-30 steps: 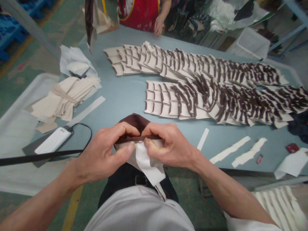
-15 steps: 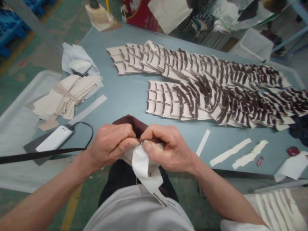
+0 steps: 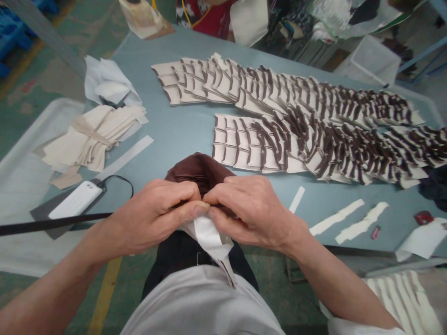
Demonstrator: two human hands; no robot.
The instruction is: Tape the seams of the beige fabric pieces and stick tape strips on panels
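Note:
Both my hands pinch one piece of dark brown material [image 3: 199,168] with a pale backing, held in front of my waist. My left hand [image 3: 159,214] grips it from the left, thumb pressed along the near edge. From the other side my right hand [image 3: 249,211] pinches the same edge, and the thumbs nearly meet. A white strip [image 3: 209,237] hangs down below the thumbs toward my shirt. The fingers hide the exact edge between them. Beyond my hands lie two long overlapping rows of pale pieces with dark brown edges, a far row [image 3: 244,86] and a near row [image 3: 240,139].
On the table's left are a tied bundle of beige pieces [image 3: 92,135], white paper [image 3: 110,83] and a white device [image 3: 75,200] with a black cord. Pale strips [image 3: 337,216] lie at right beside a small pink item [image 3: 375,232]. Another person [image 3: 213,18] is across the table.
The brown material now bulges up higher beyond my hands. The hanging white strip has shifted and shows less above its lower end. My thumbs have come closer together.

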